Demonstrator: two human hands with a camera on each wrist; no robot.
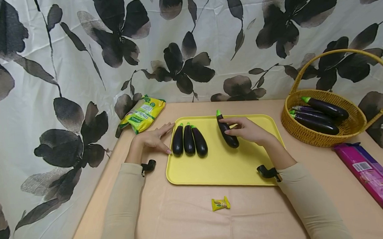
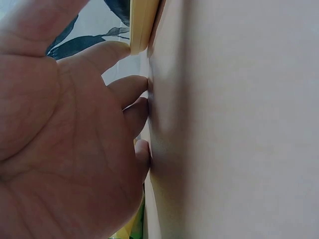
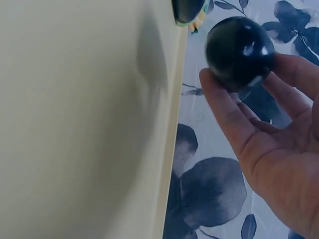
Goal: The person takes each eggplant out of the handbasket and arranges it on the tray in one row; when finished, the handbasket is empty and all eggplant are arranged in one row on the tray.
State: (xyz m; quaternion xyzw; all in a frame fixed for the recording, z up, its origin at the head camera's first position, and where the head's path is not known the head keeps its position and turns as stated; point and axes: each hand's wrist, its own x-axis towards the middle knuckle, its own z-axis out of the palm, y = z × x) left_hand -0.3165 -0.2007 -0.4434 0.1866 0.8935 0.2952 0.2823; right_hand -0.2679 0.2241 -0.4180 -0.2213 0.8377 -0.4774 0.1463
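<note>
My right hand [image 1: 244, 130] pinches a dark eggplant [image 1: 227, 134] between thumb and fingers. In the right wrist view that eggplant [image 3: 239, 54] shows its rounded end, held above the yellow tray [image 3: 99, 119]. Three more eggplants [image 1: 189, 141] lie side by side on the left part of the tray [image 1: 226, 173], green stems pointing away. My left hand [image 1: 152, 138] is at the tray's left edge, fingers spread. From the left wrist, this hand [image 2: 75, 119] has its other fingertips down on the table while one digit touches the tray's rim [image 2: 142, 27].
A wicker basket [image 1: 311, 137] with a tall handle holds several eggplants [image 1: 319, 114] at the right. Beside it lies a pink and purple package [image 1: 370, 179]. A yellow-green packet [image 1: 143, 112] sits at the back left. One small yellow wrapped piece [image 1: 220, 203] lies before the tray.
</note>
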